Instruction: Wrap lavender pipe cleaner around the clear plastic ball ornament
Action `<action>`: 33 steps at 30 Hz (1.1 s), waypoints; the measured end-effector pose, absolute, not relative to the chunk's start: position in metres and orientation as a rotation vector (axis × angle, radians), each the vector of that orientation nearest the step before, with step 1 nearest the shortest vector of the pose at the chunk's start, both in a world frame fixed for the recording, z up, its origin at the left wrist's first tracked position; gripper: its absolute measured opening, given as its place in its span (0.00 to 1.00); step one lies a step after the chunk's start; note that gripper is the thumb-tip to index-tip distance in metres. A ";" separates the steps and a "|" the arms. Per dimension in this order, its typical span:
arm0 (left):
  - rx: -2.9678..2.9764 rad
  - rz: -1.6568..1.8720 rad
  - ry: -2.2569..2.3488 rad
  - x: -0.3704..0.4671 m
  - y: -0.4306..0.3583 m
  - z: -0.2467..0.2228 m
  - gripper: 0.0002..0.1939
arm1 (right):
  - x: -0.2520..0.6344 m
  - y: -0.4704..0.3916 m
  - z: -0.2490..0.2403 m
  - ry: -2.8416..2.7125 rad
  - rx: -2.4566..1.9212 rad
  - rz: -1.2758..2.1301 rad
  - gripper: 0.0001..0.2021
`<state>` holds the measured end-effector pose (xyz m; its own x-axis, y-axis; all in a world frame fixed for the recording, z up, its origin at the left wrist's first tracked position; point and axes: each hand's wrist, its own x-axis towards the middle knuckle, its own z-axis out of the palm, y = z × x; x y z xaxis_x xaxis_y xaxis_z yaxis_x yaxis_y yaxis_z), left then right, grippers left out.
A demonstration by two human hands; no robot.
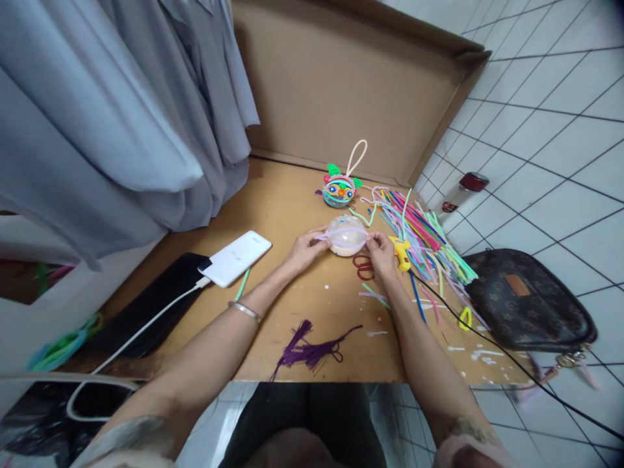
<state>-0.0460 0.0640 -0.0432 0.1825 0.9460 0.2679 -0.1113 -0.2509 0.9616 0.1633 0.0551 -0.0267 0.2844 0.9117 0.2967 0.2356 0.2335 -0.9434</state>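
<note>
A clear, round ball sits between my hands over the middle of the table. Across its front runs a pale lilac pipe cleaner. My left hand pinches the strip's left end against the ball's side. At the other side, my right hand has its fingers closed on the right end. Red-handled scissors lie just below the ball, partly behind my right hand. Touching distance from that hand is a yellow glue gun. Behind the ball stands a colourful decorated ball with eyes, green ears and a cream loop.
Many coloured pipe cleaners are piled at the right, near a brown handbag. Purple tassels lie near the front edge. A white power bank with a cable is at left, beside a black pouch. Cardboard stands behind.
</note>
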 end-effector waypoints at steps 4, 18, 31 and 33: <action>1.292 1.302 0.842 -0.045 0.065 -0.044 0.14 | 0.164 0.055 -0.028 -1.227 -1.278 0.683 0.16; 1.409 1.312 0.841 -0.046 0.069 -0.044 0.12 | 0.166 0.053 -0.024 -1.302 -1.283 0.547 0.13; 1.423 1.295 0.779 -0.050 0.075 -0.048 0.21 | 0.172 0.060 -0.029 -1.253 -1.258 0.575 0.13; 1.389 1.292 0.779 -0.049 0.075 -0.048 0.21 | 0.171 0.060 -0.028 -1.232 -1.270 0.586 0.15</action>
